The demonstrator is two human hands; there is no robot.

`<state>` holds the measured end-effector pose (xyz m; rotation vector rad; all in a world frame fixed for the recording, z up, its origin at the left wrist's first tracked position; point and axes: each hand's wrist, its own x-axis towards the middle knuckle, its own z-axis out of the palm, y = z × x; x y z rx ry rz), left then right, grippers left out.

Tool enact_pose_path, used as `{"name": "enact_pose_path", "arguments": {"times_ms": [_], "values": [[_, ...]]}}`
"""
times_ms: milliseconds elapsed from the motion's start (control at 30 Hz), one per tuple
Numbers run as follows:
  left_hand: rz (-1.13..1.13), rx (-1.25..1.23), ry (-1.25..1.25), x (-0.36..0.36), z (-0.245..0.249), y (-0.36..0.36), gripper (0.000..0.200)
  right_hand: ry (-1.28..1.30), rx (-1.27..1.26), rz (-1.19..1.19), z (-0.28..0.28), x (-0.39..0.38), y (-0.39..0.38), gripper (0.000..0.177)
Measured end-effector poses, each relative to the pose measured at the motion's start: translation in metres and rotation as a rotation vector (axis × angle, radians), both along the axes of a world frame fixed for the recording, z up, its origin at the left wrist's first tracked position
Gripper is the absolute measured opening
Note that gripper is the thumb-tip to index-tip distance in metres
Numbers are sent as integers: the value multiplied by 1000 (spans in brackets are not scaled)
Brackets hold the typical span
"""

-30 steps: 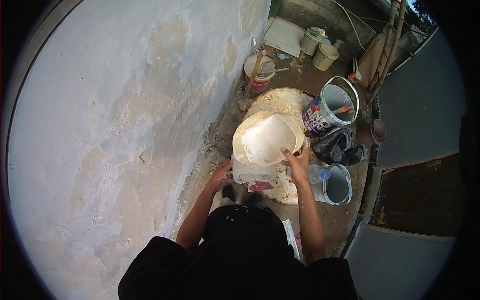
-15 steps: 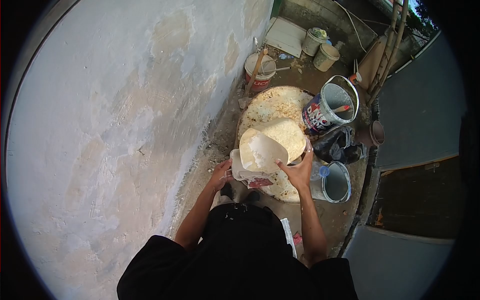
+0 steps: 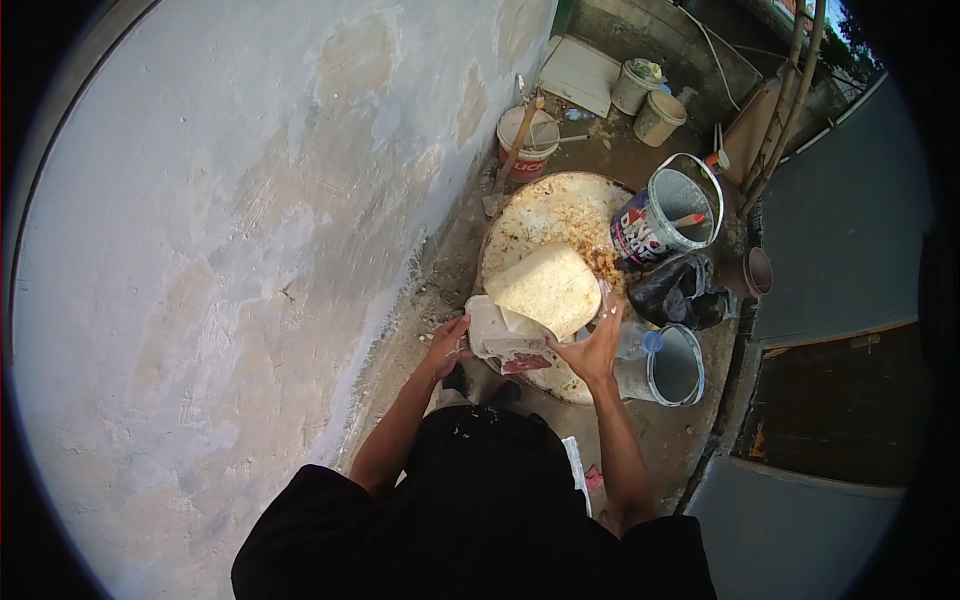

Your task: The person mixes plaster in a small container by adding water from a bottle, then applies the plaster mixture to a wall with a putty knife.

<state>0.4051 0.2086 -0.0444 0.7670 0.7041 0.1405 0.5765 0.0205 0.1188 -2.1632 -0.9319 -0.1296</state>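
My left hand (image 3: 449, 346) is wrapped round the left edge of a pale, plaster-smeared container (image 3: 487, 327) with a red patch on its front. A cream-coloured curved sheet (image 3: 548, 288) is tilted over the container, its lower edge touching the top. My right hand (image 3: 596, 341) grips the right side of this sheet, thumb at the lower edge and fingers along the far side. White residue marks both hands. Beneath them lies a round, stained board (image 3: 530, 212). What is inside the container is hidden by the sheet.
A patchy plastered wall (image 3: 240, 260) rises on the left. Right of the board stand a paint bucket (image 3: 640, 232), a black plastic bag (image 3: 679, 290), a grey bucket (image 3: 675, 366) and a bottle with a blue cap (image 3: 637, 342). Behind is a red-white bucket (image 3: 527, 160).
The curved sheet has turned and tipped in my right hand, so its pale smeared inner face no longer shows. The view has shifted slightly.
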Motion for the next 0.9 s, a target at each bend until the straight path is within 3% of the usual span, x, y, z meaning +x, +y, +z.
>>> {"name": "enact_pose_path", "arguments": {"times_ms": [900], "values": [[5,17,11,3,-5,0,50,-51,79,36,-19,0,-7,110]]}}
